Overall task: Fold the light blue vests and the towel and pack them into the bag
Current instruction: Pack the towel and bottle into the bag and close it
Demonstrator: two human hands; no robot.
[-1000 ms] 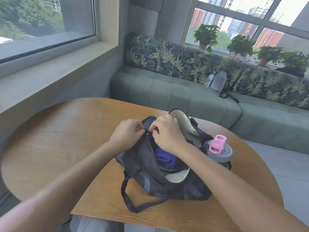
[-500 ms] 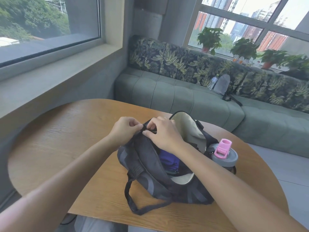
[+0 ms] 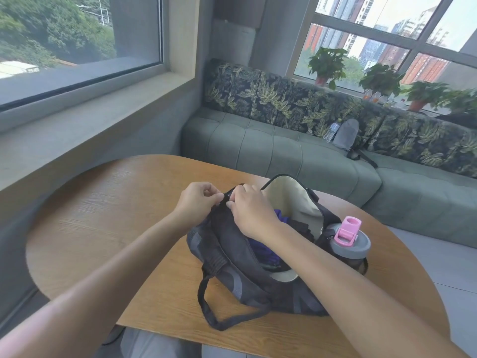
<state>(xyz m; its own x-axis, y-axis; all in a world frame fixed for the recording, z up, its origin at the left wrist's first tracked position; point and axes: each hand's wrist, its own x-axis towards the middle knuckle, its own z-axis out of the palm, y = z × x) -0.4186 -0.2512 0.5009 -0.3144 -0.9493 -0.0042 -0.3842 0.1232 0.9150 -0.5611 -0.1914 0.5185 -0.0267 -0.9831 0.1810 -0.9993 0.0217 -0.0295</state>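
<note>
We pinch far end of dark grey fabric duffel bag [image 3: 232, 254] on round wooden table [image 3: 108, 218]: left hand [image 3: 197, 201] and right hand [image 3: 251, 210] both gripping rim, likely zipper. Blue-purple cloth [image 3: 260, 250] inside. Risk: zipper snagging cloth; tug toppling grey-and-pink bottle [image 3: 349, 240].

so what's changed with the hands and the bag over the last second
Very little. Both hands keep pinching the far end of the bag opening: the left hand and right hand have closed together on the rim there, nothing let go. The bag is still open, purple fabric inside, the pink-lidded bottle in its side, unmoved on the table.
</note>
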